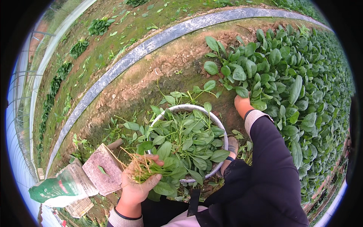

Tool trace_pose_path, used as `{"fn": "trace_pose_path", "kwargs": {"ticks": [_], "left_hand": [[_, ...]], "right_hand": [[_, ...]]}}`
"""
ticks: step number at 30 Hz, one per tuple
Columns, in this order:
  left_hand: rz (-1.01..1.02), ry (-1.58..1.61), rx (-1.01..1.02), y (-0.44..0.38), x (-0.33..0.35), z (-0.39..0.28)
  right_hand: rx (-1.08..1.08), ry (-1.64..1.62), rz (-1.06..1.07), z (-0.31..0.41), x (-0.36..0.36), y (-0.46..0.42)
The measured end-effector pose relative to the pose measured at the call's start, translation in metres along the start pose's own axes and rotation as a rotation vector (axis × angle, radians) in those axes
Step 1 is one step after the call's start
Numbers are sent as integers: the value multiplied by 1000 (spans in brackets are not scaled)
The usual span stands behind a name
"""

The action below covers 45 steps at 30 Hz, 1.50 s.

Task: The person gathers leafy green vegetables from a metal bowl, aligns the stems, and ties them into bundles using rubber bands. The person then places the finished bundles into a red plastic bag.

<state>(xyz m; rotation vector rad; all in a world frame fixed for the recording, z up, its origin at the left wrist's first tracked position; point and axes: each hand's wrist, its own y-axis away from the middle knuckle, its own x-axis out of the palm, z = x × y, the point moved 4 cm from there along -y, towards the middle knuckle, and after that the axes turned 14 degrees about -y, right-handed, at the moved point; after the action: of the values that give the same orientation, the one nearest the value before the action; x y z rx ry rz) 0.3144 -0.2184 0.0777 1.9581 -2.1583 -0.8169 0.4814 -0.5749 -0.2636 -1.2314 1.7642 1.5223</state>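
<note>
My left hand is closed around a bunch of spinach, its pale roots towards the left and its leaves towards the right. The bunch is beside the near-left rim of a round tub, which is full of loose green leaves. My right hand reaches low into the edge of a dense bed of growing spinach. Leaves cover its fingers, so I cannot see what they touch or grip.
A wooden block with a loose leaf on top stands left of the tub. Beside it lies a green and white printed sack. A grey strip curves across the soil. Beyond it lie several spinach bunches. My shoe is against the tub's right side.
</note>
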Motion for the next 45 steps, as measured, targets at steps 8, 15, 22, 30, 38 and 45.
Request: {"fn": "trace_pose_path", "kwargs": {"ticks": [8,15,22,30,38,45], "left_hand": [[-6,10,10,6,-5,2],[-1,-2,4,4,-5,2],[14,-20,-4,4,-3,-1],[-2,1,30,13,-3,3],[35,170,141,33,0,-12],[63,377,272,52,-3,-8]], "right_hand": [[265,-281,258,-39,7,25],[372,-398,276,-46,8,37],[405,-403,240,-51,42,31],[318,-351,303,-56,10,58],[-48,-1681,21,-57,-116,86],[-509,-1897,-193,-21,-253,183]]}}
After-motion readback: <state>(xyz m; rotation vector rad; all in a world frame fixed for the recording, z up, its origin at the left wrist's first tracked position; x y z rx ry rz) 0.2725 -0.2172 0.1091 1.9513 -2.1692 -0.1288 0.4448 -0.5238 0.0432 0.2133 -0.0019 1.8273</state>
